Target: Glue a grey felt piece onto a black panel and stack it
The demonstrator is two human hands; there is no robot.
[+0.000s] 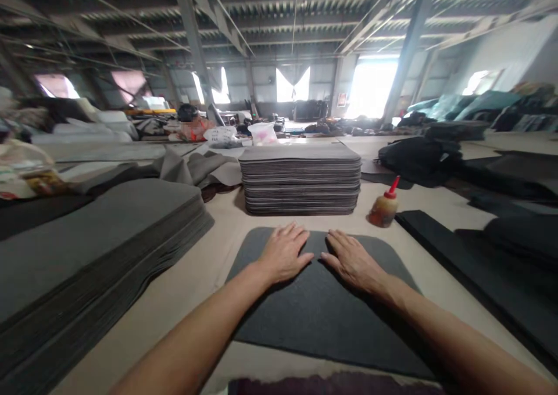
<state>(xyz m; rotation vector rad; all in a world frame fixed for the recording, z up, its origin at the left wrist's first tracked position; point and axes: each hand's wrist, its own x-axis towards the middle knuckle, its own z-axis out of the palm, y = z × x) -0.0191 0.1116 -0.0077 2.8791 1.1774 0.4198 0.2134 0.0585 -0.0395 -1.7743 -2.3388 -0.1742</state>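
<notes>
A dark grey sheet with rounded corners (318, 319) lies flat on the table right in front of me. My left hand (285, 252) rests palm down on its far part, fingers spread toward the far edge. Beside it, a small gap away, my right hand (351, 258) also presses flat on the sheet with its fingers stretched out. Both thumbs point inward at each other. Just beyond the sheet stands a neat stack of similar grey sheets (300, 186). To the right of that stack is a squeeze bottle (384, 206) with a red nozzle and brownish contents.
A long pile of grey sheets (100, 226) fills the left of the table (187, 284). Black strips (471, 267) lie along the right, with a dark fabric heap (421, 157) behind. White plastic bags (264, 132) sit past the stack. A person (194, 125) is farther back.
</notes>
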